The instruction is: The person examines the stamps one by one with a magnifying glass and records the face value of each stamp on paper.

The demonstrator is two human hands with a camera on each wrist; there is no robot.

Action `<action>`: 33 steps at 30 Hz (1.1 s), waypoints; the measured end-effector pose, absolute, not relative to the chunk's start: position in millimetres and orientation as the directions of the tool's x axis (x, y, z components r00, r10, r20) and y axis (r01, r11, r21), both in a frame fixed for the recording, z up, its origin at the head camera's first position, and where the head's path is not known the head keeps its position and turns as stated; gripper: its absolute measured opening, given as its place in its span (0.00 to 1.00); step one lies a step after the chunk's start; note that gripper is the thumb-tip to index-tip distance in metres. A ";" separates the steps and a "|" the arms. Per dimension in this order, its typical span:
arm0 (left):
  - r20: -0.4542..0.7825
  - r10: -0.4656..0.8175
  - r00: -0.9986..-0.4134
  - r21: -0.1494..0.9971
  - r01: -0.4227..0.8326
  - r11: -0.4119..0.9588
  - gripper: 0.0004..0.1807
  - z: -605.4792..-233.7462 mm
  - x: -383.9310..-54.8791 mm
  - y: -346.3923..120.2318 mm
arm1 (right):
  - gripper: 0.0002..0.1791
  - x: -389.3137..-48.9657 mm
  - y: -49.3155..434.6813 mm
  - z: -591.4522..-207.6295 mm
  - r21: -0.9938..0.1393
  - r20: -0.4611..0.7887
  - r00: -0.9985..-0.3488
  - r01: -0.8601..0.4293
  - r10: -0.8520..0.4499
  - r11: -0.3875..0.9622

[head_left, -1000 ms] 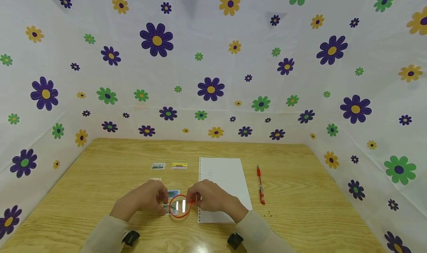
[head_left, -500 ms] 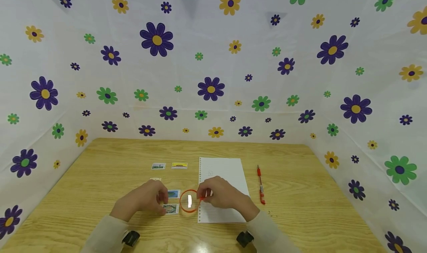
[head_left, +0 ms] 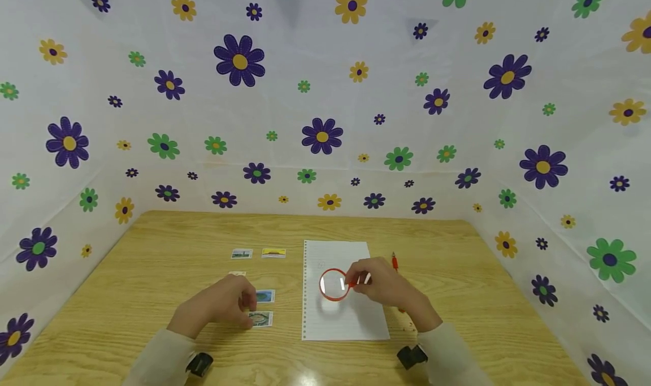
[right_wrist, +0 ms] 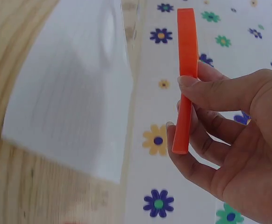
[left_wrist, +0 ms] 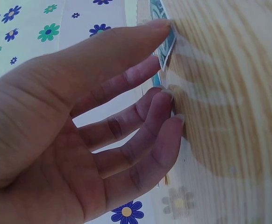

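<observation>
Over the white rectangular ruled paper [head_left: 325,325], head view: right hand [head_left: 378,281] holds red round-rimmed magnifying glass [head_left: 334,285]. Left wrist: left hand [left_wrist: 61,116], fingers loosely bent, thumb touching near-left green rectangular card [left_wrist: 168,42]; dragging could shift it. Right wrist: handle [right_wrist: 183,122] pinched; slackening risks a drop.

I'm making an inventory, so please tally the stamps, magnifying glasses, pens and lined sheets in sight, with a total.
Stamps: 5, one mostly hidden by the left hand
Magnifying glass: 1, in the right hand
Red pen: 1, partly hidden
Lined sheet with punched holes: 1
Total: 8
</observation>
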State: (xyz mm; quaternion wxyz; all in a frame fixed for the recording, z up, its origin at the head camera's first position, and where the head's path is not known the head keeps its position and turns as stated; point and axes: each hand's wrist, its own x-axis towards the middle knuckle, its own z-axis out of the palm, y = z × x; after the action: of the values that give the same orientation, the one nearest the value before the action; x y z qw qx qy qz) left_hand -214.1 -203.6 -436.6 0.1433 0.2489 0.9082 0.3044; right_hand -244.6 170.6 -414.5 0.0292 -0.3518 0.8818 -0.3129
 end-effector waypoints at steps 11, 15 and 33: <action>-0.111 0.527 -0.843 0.621 0.355 0.699 0.12 -438.8 -213.1 -203.7 | 0.10 -248.8 229.4 -405.8 -0.546 0.206 -0.831 -0.536 -0.517 0.644; -0.109 0.530 -0.841 0.625 0.356 0.695 0.11 -439.3 -213.9 -203.8 | 0.10 -250.5 248.2 -407.7 -0.514 0.226 -0.848 -0.522 -0.480 0.681; -0.118 0.517 -0.848 0.624 0.342 0.703 0.12 -439.2 -213.6 -203.5 | 0.07 -249.2 305.4 -409.4 -0.455 0.229 -0.915 -0.402 -0.331 0.795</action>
State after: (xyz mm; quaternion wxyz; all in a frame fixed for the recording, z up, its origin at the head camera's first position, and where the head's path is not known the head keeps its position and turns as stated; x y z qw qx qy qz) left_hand -213.6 -203.5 -439.2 0.1438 0.2357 0.9114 0.3051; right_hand -249.2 305.4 -409.4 -0.0691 -0.1939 0.9448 -0.2548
